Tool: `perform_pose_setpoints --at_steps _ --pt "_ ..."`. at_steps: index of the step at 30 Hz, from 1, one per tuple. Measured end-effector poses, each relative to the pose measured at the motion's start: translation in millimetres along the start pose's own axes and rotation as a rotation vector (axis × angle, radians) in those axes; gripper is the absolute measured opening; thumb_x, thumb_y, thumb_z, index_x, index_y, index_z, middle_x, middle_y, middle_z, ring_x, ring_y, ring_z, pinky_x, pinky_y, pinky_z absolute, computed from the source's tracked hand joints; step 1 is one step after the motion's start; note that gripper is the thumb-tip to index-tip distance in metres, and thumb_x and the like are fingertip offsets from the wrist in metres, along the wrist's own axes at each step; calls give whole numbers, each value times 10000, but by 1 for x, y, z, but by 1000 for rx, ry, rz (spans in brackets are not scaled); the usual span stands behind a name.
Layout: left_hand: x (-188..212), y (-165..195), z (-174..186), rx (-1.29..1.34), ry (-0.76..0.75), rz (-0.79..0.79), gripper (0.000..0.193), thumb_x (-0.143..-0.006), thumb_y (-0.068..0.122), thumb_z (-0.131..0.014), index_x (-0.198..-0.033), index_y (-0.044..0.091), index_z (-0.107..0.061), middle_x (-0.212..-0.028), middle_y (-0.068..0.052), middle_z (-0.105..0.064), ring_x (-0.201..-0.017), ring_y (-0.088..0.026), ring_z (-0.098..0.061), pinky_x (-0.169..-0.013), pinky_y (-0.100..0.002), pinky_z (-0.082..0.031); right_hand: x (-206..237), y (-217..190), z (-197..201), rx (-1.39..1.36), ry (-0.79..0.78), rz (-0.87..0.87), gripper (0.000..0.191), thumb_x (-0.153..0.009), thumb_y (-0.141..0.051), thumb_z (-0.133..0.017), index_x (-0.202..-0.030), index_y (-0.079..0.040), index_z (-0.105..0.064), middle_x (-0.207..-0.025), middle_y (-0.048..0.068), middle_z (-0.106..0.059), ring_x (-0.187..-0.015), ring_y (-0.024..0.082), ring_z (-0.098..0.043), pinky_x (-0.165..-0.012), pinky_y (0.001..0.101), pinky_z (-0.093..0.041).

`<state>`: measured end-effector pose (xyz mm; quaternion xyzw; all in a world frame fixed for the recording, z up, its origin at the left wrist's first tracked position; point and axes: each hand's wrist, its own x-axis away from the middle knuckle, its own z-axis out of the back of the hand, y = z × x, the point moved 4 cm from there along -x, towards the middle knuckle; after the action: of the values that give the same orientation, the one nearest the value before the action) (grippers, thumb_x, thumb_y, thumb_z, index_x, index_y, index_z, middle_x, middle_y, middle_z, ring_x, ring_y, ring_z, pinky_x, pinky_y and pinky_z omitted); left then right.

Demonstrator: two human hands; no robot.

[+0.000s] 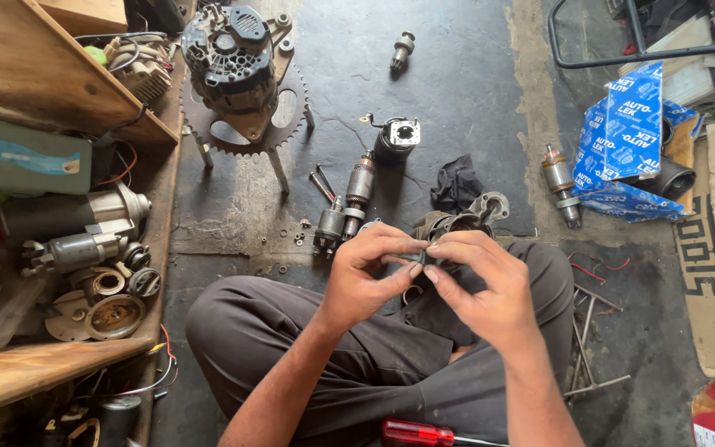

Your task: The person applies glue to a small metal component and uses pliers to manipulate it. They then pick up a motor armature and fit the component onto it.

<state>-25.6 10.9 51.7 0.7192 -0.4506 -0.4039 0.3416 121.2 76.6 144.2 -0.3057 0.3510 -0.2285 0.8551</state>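
My left hand (366, 277) and my right hand (482, 285) meet in front of me over my crossed legs, fingertips pinching one small dark part (420, 257) between them; its shape is mostly hidden by my fingers. Just beyond my hands on the dark floor lie a starter armature with its drive gear (345, 207), a metal motor housing (457, 219) and a black rag (455, 184). A round black end cap (396, 136) stands farther out.
An alternator (233, 54) sits on a sprocket stand (246, 132) at the top left. Wooden shelves (59, 356) on the left hold starter motors and parts. A blue box (631, 141), another armature (560, 182), loose rods (589, 331) and a red-handled screwdriver (415, 432) lie around.
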Motion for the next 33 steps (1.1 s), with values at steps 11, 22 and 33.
perform_pose_setpoints --at_steps 11,22,33 --pt "2 -4 3 -43 20 -3 261 -855 -99 -748 -1101 -15 -735 -1079 -43 -617 -958 -76 -586 -814 -211 -506 4 5 -4 -48 -23 -29 193 -831 -25 -818 -1007 -10 -740 -1049 89 -733 -921 180 -734 -797 284 -596" --pt "5 -9 1 -32 34 -45 233 -850 -72 -757 -1066 7 -725 -1042 -24 -614 -940 -79 -588 -834 -226 -480 12 3 -6 -43 4 -25 216 -846 -18 -811 -1043 -13 -721 -1059 91 -725 -948 179 -727 -817 280 -589" --pt "6 -19 2 -39 -204 183 183 -876 -11 -818 -1046 18 -757 -1001 -11 -663 -829 -43 -555 -752 -215 -453 7 25 4 -235 -423 -255 267 -752 -24 -844 -970 -25 -690 -806 25 -699 -719 93 -683 -658 250 -568"
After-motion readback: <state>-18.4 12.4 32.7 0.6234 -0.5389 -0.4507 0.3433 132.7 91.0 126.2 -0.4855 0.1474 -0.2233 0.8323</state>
